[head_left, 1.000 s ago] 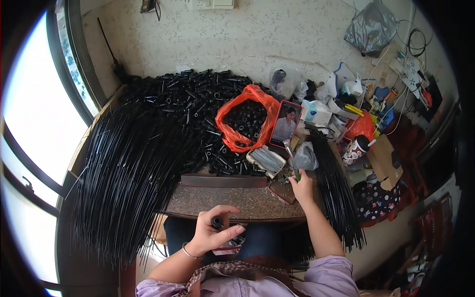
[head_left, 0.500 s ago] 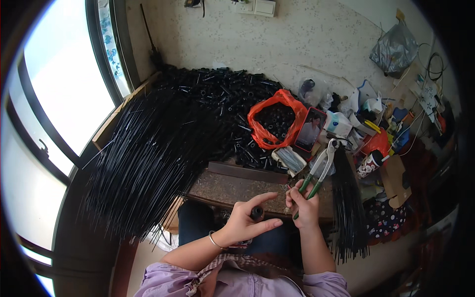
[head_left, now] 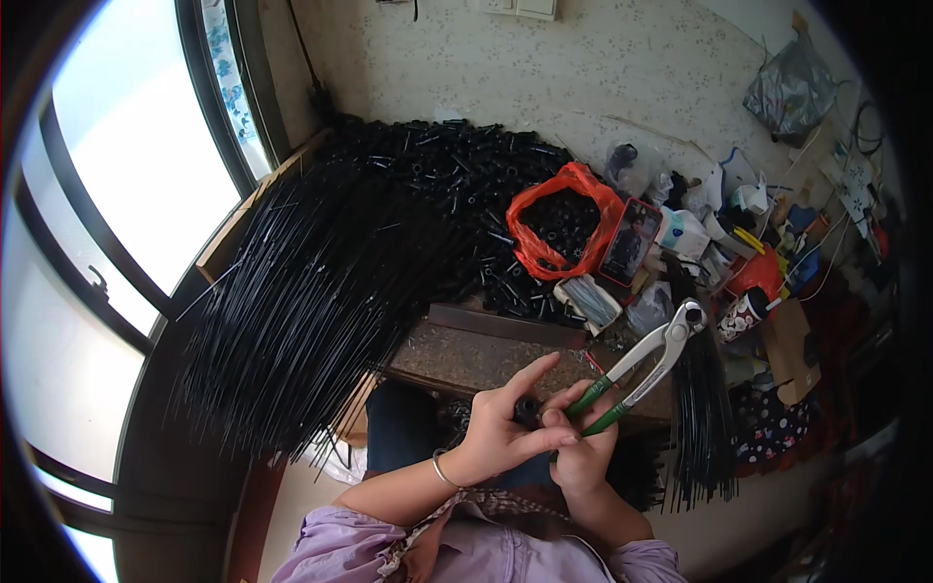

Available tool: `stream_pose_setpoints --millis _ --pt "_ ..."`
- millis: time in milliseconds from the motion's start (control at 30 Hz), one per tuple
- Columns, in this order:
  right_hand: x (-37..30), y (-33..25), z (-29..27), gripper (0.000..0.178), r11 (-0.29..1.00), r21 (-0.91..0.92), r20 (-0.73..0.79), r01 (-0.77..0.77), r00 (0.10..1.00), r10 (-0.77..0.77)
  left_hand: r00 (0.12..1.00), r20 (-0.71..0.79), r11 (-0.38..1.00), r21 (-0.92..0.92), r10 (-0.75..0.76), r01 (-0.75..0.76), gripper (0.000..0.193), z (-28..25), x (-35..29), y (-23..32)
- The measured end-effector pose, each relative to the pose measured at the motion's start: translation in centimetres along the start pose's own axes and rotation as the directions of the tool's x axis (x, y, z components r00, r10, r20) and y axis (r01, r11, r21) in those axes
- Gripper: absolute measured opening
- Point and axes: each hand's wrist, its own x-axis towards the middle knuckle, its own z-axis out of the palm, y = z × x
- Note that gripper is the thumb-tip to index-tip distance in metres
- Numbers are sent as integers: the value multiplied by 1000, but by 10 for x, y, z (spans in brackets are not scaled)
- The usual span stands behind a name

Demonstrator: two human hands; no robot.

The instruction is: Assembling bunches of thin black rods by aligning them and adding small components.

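Observation:
My left hand (head_left: 494, 429) is curled round a short black tube-shaped piece (head_left: 527, 409), its round end facing up. The index finger and thumb of that hand stretch out past the piece. Close against it, my right hand (head_left: 585, 455) grips the green handles of a pair of pliers (head_left: 649, 358). The pliers' silver jaws point up and to the right, away from both hands. The fingertips of my right hand are beside the black piece; whether they touch it I cannot tell.
A large bundle of thin black rods (head_left: 301, 311) lies at the left, with a heap of short black tubes (head_left: 437, 160) behind. An orange-red bag (head_left: 520, 253) of black parts, a phone (head_left: 630, 243) and a smaller rod bundle (head_left: 702, 408) lie further right. The worktable edge (head_left: 466, 364) is before me.
My right hand has come left against my left hand, and the pliers now tilt further to the right. The whole view has shifted slightly.

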Motion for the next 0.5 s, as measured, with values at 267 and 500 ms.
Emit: stream_pose_setpoints --millis 267,500 --pt "4 21 -5 27 687 -477 230 549 832 -505 998 -68 998 66 14 -9 83 4 -3 -12" --pt "23 23 -9 34 848 -211 279 486 862 -424 991 135 996 -92 18 -5 76 -19 4 -3"
